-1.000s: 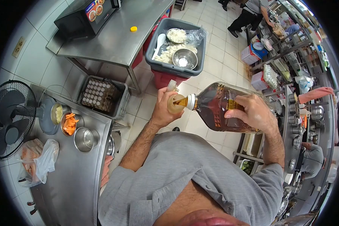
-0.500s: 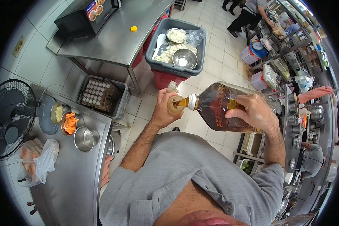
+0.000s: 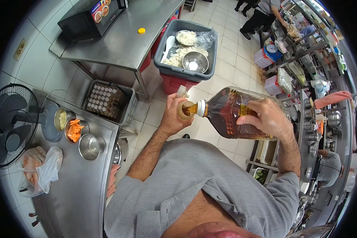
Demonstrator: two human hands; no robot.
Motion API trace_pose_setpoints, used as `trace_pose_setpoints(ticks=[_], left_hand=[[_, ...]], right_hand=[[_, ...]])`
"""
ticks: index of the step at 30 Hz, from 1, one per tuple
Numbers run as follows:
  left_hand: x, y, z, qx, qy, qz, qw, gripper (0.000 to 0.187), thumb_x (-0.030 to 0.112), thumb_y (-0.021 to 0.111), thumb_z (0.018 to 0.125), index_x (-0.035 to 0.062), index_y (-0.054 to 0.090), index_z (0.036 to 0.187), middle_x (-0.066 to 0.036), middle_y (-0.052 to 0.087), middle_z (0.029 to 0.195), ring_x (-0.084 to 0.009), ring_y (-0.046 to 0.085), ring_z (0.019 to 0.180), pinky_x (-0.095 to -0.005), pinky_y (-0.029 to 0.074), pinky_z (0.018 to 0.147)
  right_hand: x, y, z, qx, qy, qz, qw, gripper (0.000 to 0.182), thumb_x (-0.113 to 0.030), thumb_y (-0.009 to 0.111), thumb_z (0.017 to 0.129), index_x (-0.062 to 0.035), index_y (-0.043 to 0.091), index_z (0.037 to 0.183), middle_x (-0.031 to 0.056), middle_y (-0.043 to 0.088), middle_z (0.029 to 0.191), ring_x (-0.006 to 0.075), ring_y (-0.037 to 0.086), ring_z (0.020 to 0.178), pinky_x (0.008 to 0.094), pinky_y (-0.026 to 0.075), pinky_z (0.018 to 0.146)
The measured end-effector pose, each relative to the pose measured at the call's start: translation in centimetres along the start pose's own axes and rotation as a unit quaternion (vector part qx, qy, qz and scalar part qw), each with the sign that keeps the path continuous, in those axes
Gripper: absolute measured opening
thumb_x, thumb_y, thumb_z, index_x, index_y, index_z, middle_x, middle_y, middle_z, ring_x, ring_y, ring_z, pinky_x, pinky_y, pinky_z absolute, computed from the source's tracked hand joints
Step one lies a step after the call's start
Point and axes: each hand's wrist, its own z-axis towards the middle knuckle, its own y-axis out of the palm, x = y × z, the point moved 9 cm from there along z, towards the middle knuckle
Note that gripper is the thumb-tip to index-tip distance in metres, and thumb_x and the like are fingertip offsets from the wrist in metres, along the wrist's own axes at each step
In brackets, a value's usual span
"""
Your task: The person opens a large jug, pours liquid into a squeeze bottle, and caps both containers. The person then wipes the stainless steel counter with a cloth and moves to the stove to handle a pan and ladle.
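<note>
My left hand (image 3: 172,119) is wrapped round a small translucent squeeze bottle (image 3: 183,116), its open mouth turned toward the jug. A clear nozzle cap (image 3: 182,91) sticks up at the fingertips of that hand. My right hand (image 3: 265,117) grips a large clear jug (image 3: 224,104) by its side. The jug lies tilted almost level, and its white-ringed neck (image 3: 202,108) meets the small bottle's mouth. Amber-brown liquid (image 3: 191,109) runs from the neck into the bottle. Dark liquid fills much of the jug.
A grey tub (image 3: 161,59) with rice and metal bowls stands ahead. A yellow cap (image 3: 141,31) lies on the steel table (image 3: 107,49). On the left counter (image 3: 81,190) are bowls, carrot pieces (image 3: 74,130) and a fan (image 3: 14,123). Eggs (image 3: 103,98) sit in a crate. Co-workers (image 3: 331,168) stand by the right shelves.
Both hands hold nearly the same pose, with the jug still tilted and liquid still flowing into the small bottle. The view has shifted very slightly.
</note>
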Motion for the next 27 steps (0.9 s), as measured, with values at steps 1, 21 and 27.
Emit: trace_pose_setpoints(ticks=[1,21,27], left_hand=[[0.12,-0.08,0.03,0.0,0.001,0.002,1.0,0.067,0.013,0.081,0.059,0.0075,0.046,0.116,-0.016,0.037,0.12,-0.032,0.043,0.115,-0.0416,0.04,0.098],[0.42,-0.33,0.12,0.004,0.01,-0.008,1.0,0.066,0.014,0.082,0.06,0.0084,0.047,0.116,-0.014,0.037,0.12,-0.0276,0.043,0.116,-0.0393,0.041,0.097],[0.74,-0.36,0.15,0.002,0.01,-0.005,1.0,0.065,0.015,0.083,0.06,0.0081,0.047,0.115,-0.014,0.038,0.119,-0.0284,0.041,0.118,-0.0412,0.039,0.098]], right_hand=[[0.03,0.03,0.02,-0.002,0.003,0.001,1.0,0.056,-0.054,0.064,0.074,0.002,0.06,0.074,0.0196,0.056,0.06,0.0376,0.059,0.065,0.0435,0.046,0.062],[-0.36,0.11,0.37,-0.021,-0.001,0.005,1.0,0.056,-0.053,0.064,0.075,0.003,0.061,0.075,0.0199,0.057,0.061,0.0378,0.059,0.065,0.0432,0.047,0.061],[-0.22,0.21,0.37,-0.01,-0.009,0.008,1.0,0.056,-0.053,0.064,0.074,0.0029,0.061,0.076,0.0196,0.056,0.059,0.038,0.058,0.063,0.0433,0.046,0.06]])
